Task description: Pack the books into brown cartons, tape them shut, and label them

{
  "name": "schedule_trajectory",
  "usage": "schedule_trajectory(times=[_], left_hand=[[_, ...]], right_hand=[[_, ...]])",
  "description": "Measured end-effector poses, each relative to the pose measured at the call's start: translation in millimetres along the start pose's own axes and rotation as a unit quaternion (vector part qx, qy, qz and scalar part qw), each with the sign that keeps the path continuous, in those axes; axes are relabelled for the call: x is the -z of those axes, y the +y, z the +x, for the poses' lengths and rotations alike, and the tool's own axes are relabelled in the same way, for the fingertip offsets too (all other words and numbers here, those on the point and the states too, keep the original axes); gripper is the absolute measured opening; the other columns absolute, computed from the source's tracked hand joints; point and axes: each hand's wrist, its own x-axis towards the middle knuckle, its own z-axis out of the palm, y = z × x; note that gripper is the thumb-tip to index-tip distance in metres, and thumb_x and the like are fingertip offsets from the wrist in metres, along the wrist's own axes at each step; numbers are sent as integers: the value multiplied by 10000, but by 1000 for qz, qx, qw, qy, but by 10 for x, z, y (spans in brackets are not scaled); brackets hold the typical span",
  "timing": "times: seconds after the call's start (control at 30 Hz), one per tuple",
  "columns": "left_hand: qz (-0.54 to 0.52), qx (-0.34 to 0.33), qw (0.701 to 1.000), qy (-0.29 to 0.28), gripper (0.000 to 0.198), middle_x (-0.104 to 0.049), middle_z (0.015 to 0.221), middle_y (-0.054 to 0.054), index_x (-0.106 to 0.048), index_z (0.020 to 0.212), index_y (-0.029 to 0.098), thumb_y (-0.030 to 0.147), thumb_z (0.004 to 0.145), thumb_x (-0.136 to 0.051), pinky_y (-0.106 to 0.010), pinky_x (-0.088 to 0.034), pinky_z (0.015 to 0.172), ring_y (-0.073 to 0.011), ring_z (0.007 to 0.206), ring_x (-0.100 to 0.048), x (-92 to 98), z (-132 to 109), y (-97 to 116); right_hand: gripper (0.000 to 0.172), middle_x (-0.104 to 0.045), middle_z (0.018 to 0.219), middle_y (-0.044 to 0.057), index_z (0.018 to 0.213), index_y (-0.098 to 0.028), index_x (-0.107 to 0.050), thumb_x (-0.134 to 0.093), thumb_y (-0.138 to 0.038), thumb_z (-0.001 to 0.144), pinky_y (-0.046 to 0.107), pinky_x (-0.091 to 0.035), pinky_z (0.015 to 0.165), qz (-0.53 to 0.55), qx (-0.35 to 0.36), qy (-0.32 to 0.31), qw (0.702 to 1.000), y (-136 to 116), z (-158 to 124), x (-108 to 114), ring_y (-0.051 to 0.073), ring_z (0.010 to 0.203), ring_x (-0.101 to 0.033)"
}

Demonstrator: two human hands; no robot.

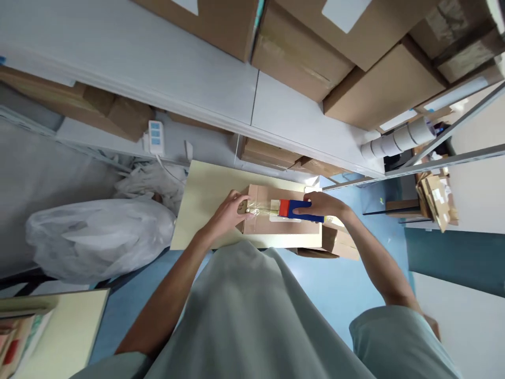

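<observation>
A brown cardboard box (264, 226) lies on the cream table (213, 181). Clear tape (259, 208) runs along its top, from the left end toward a blue and red tape dispenser (289, 208). The fingers of my right hand (315, 204) are wrapped round the dispenser above the box's right half. At the box's left end, my left hand (232, 210) has its thumb and forefinger apart, touching the box edge near the tape's end; its other fingers are partly hidden.
Large cardboard boxes (300, 58) stand on the grey shelf (158, 68) beyond the table. A big plastic bag (102, 237) is at the left. White rolls (398, 139) lie at the shelf's right end. An open carton (335, 242) sits beside the table's right end.
</observation>
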Motion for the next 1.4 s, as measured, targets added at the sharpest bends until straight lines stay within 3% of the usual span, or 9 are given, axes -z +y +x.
schedule_trajectory(times=[0.27,0.37,0.47,0.53,0.7,0.93,1.03,1.2,1.4], left_hand=[[-16,54,996,69,452,-624,1220,-69,-747,1303,273,513,922,-786,-464,-653,1048,-220,1023,-724,-110,-78,124],[58,108,978,167,370,-657,1202,-88,-738,1234,250,526,988,-713,-421,-654,973,-217,975,-728,-356,-67,288],[129,150,936,291,284,-681,1136,-104,-717,1142,231,488,1043,-646,-381,-621,939,-228,994,-711,-638,-5,382],[146,161,919,329,255,-696,1127,-104,-705,1114,224,460,1050,-631,-355,-605,920,-219,986,-703,-754,36,399],[168,180,909,337,255,-729,1170,-99,-693,1107,210,446,1019,-653,-334,-589,914,-202,954,-700,-783,73,416],[189,267,869,371,356,-771,1090,-117,-670,1171,182,477,975,-702,-368,-608,925,-256,983,-745,-779,88,349],[217,297,861,352,381,-798,1064,-144,-725,1072,168,535,987,-665,-399,-599,957,-298,1011,-755,-770,81,323],[269,307,848,339,416,-821,1027,-164,-780,1009,155,542,1001,-628,-407,-572,934,-330,1005,-750,-773,101,390],[309,295,849,312,421,-800,926,-132,-776,921,150,503,1037,-576,-329,-517,824,-273,912,-699,-792,127,459]], right_hand=[[622,-827,1056,147,1088,-203,-756,-639,-806,988,364,-531,828,-34,61,29,997,82,185,-182,330,993,-787],[634,-826,1125,195,1120,-183,-779,-639,-790,996,370,-543,867,-45,96,47,993,122,249,-246,364,1081,-783],[670,-814,1175,227,1121,-153,-795,-607,-788,1016,371,-548,864,-50,137,49,988,151,310,-301,372,1096,-778],[670,-811,1154,226,1079,-150,-804,-568,-776,1041,371,-543,845,-42,161,45,985,174,334,-313,370,1085,-776],[652,-794,957,171,916,-172,-767,-561,-777,1042,363,-502,770,1,216,37,976,552,249,-193,323,928,-765],[638,-711,695,71,779,-231,-684,-691,-854,912,361,-425,627,50,127,2,991,2197,-76,82,235,655,-662],[679,-675,618,42,729,-241,-668,-728,-909,836,361,-438,619,92,103,-31,990,2658,-49,42,209,582,-626],[719,-672,605,59,707,-237,-668,-757,-948,762,364,-445,592,82,111,-10,990,2672,266,-243,225,571,-632],[563,-793,886,165,1009,-169,-778,-687,-723,985,369,-503,727,11,95,6,995,2419,474,-522,329,884,-772]])
